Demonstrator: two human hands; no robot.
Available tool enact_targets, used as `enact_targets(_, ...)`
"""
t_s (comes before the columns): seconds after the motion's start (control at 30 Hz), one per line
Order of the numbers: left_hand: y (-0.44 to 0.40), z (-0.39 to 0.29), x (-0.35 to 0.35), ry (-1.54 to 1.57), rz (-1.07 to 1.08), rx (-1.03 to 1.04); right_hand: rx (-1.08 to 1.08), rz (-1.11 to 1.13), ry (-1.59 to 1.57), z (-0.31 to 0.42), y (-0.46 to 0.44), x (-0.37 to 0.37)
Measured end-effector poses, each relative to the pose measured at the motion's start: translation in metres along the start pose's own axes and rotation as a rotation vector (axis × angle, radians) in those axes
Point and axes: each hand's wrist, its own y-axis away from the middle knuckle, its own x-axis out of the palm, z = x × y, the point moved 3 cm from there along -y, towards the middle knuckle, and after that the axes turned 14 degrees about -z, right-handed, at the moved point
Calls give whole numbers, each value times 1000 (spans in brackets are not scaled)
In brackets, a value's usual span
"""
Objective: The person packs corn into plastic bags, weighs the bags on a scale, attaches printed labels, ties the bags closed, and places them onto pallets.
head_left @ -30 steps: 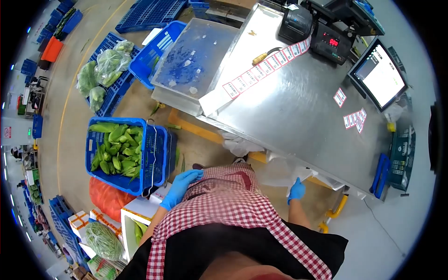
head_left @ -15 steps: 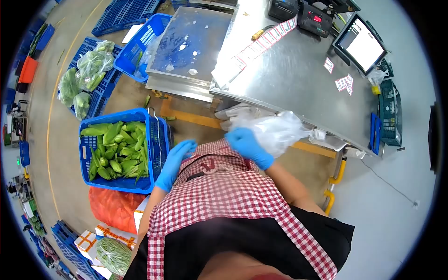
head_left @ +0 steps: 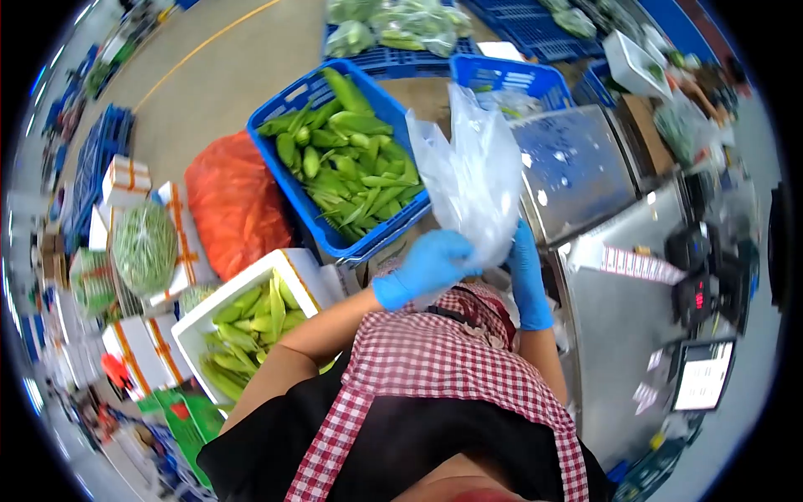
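A clear plastic bag (head_left: 477,171) hangs upright in front of my apron, its open end spread toward the corn crate. My left hand (head_left: 433,263), in a blue glove, is closed on the lower part of the bag. On the bag's other side, my gloved right hand (head_left: 527,276) grips its edge, with some fingertips hidden behind the plastic. Just beyond my left hand stands a blue crate (head_left: 272,171) full of green corn ears (head_left: 355,155) in their husks.
A white foam box (head_left: 201,322) of corn is at my left, beside a red mesh sack (head_left: 234,209). To the right is a steel table (head_left: 602,335) with a label strip, a label printer (head_left: 698,293) and a screen (head_left: 704,376). Another blue crate (head_left: 535,75) stands ahead.
My view has swung left toward the corn crate. The plastic bag is now up between my two hands, and the foam box of corn has come into view.
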Motion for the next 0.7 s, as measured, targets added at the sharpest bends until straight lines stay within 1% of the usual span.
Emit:
enact_targets(0.07,9,10,3,111,-117,-158,-87,103,48,2,-17,25)
enact_targets(0.1,11,16,4,169,-174,-228,-104,162,168,-4,-36,25)
enact_targets(0.13,13,28,-3,272,-294,-406,-128,221,285,-6,-52,32)
enact_targets(0.17,19,41,-15,379,-415,-584,-106,117,195,15,-48,52)
enact_targets(0.2,28,53,-26,490,-538,-762,-16,121,55,18,-69,55)
enact_targets(0.23,44,79,-34,568,-793,-777,73,118,-86,20,-89,58)
enact_targets(0.27,62,110,-41,641,-1049,-780,187,181,-409,29,-100,68)
enact_targets(0.33,85,149,-56,852,-1289,-1027,250,303,-455,31,-136,73)
enact_targets(0.4,93,159,-59,787,-1207,-1265,312,423,-450,20,-171,88)
enact_targets(0.43,89,153,-66,819,-1086,-1364,373,551,-435,25,-174,102)
enact_targets(0.47,79,148,-74,843,-1170,-1065,386,591,-406,31,-180,116)
enact_targets(0.53,50,132,-96,650,-1296,-797,414,661,-348,43,-191,142)
enact_targets(0.57,33,123,-103,516,-1448,-872,476,709,-304,45,-199,152)
enact_targets(0.6,28,137,-106,103,-1396,-1040,566,789,-283,47,-208,161)
enact_targets(0.67,28,194,-93,-424,-1251,-1240,753,936,-237,49,-225,179)
enact_targets(0.7,40,237,-74,-234,-1271,-1250,747,910,-197,45,-240,186)
